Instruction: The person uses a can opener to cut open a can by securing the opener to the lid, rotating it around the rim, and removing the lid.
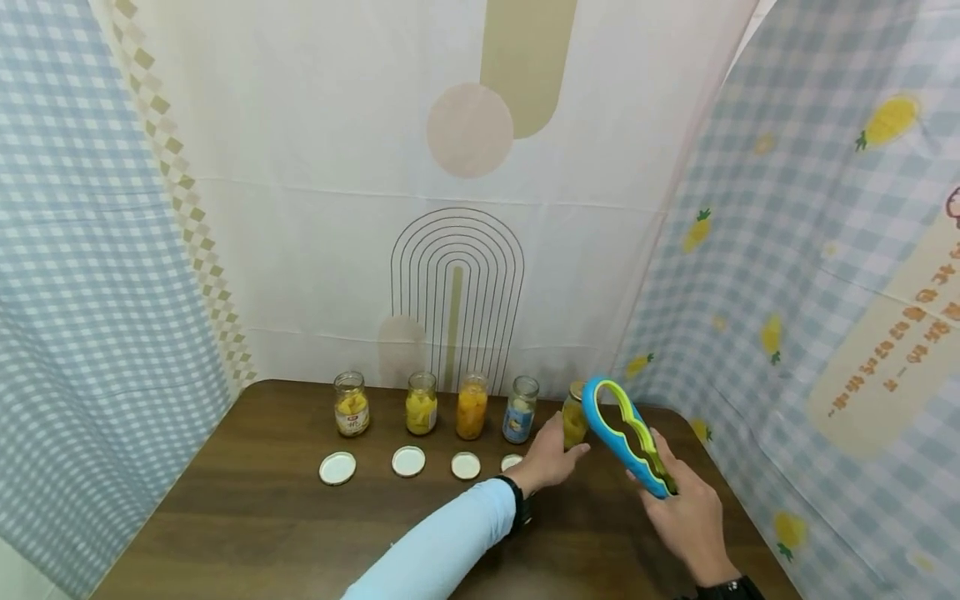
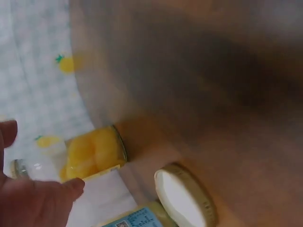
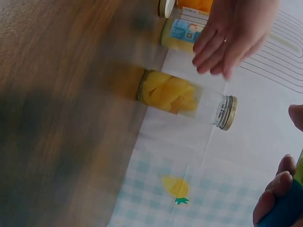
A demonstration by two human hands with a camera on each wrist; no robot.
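Observation:
A lidded glass jar of yellow fruit [image 1: 574, 421] stands upright at the right end of a row of jars. My left hand [image 1: 551, 458] reaches toward it with fingers extended; in the right wrist view a gap shows between those fingers and the jar [image 3: 170, 92]. The left wrist view has the thumb side of that hand [image 2: 35, 201] before the jar [image 2: 97, 151]. To the right, my right hand [image 1: 690, 517] grips the lower end of a blue and green jar opener [image 1: 624, 446], held above the table. Its looped end points toward the jar.
Lidless jars of fruit stand to the left: one with pale yellow pieces [image 1: 352, 412], another yellow [image 1: 422, 408], an orange one [image 1: 471, 410] and a blue-labelled one [image 1: 518, 417]. White lids [image 1: 337, 468] lie before them on the brown table [image 1: 247, 517]. Cloth curtains [image 1: 322, 275] hang behind.

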